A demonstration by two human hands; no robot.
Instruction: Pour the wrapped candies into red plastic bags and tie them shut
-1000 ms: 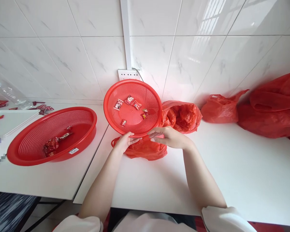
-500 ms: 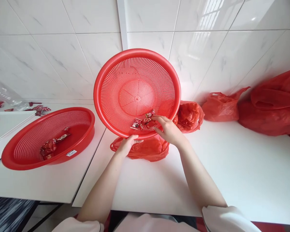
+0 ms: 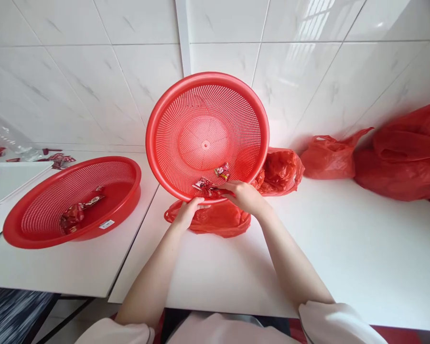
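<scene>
A big red plastic colander [image 3: 206,129] is tilted up with its inside facing me. My left hand [image 3: 188,213] grips its lower rim, thumb over the edge. Several small wrapped candies [image 3: 202,184] lie along the colander's lower wall. My right hand [image 3: 246,197] reaches in over the right side of the rim, its fingers closed around some of these candies and partly hiding them. Just above the fingers, one candy [image 3: 222,170] lies apart from the others. Beneath the colander, a red plastic bag [image 3: 220,222] rests on the white table.
A second red colander [image 3: 125,200] with a few wrapped packets in it stands at left. Behind it are a white tray [image 3: 12,179] and a clear plastic bottle [image 3: 10,141]. Red bags [image 3: 281,172], [image 3: 327,157] and a larger red bag [image 3: 401,167] line the tiled wall.
My right hand has moved down and left onto the candies, its fingers drawing together. One candy now lies clear above them. The held colander has shifted slightly, its left edge moving right.
</scene>
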